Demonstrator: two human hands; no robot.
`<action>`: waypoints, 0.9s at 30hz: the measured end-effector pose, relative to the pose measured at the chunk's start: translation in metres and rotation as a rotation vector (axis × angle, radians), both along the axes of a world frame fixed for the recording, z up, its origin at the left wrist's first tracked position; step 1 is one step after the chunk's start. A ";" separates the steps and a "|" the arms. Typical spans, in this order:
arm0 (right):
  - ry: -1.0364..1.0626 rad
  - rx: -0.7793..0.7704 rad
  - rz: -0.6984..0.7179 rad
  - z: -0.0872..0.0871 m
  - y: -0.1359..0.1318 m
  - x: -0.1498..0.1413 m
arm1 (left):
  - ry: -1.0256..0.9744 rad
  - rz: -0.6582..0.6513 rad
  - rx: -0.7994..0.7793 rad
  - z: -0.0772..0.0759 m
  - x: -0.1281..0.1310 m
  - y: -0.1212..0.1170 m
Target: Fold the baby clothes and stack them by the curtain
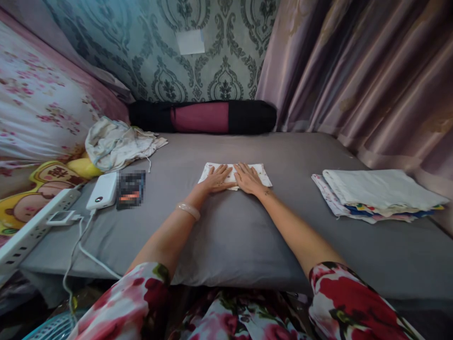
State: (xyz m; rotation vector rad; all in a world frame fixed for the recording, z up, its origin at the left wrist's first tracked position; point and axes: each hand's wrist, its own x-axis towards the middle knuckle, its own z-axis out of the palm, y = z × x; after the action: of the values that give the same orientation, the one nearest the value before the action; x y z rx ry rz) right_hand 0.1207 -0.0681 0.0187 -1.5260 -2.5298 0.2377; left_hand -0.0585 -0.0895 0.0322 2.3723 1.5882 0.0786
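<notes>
Found near the middle of the grey fabric-covered surface [226,236]: a small white cotton-like cloth with sparse dark print [264,175], folded flat into a rough rectangle. Noted on its left part: the left hand [218,178], palm down, fingers spread and extended. Noted on its right part: the right hand [249,177], likewise flat, fingers spread less widely. Seen pinching nothing with either hand. Cannot tell whether touching at the thumbs. Recorded on the left forearm: a pale, glossy round bangle [187,211].

Located well to the right, near the purple satiny curtain [318,71]: a stack of folded fabrics [370,189], plain white on top, with multicoloured layers below. Logged at left: a white rectangular power bank [102,191] with a small dark round display and a white cable attached; just beside it, a dark flat item [130,190], blurred beyond identification. Listed further left: a long white power strip [37,226] and a yellow cartoon-printed cushion [24,205]. Observed behind these: a crumpled pale cloth [113,141]. Sighted along the patterned wall: a long black-and-maroon cylindrical bag [200,117], lying lengthwise.
</notes>
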 end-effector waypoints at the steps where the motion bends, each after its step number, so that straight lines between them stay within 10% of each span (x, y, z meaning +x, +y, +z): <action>1: -0.001 0.003 -0.004 0.000 0.000 0.000 | 0.010 0.007 -0.015 0.002 0.001 0.000; 16: -0.017 -0.051 -0.003 -0.002 0.002 0.000 | 0.014 0.004 -0.182 0.021 -0.001 0.016; 27: 0.067 0.112 0.017 0.005 -0.006 -0.003 | -0.116 0.252 0.291 -0.008 0.026 0.001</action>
State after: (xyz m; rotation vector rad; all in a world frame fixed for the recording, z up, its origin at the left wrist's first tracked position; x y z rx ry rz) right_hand 0.1178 -0.0741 0.0239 -1.4315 -2.4606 0.1449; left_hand -0.0328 -0.0884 0.0247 2.3028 1.9201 0.5226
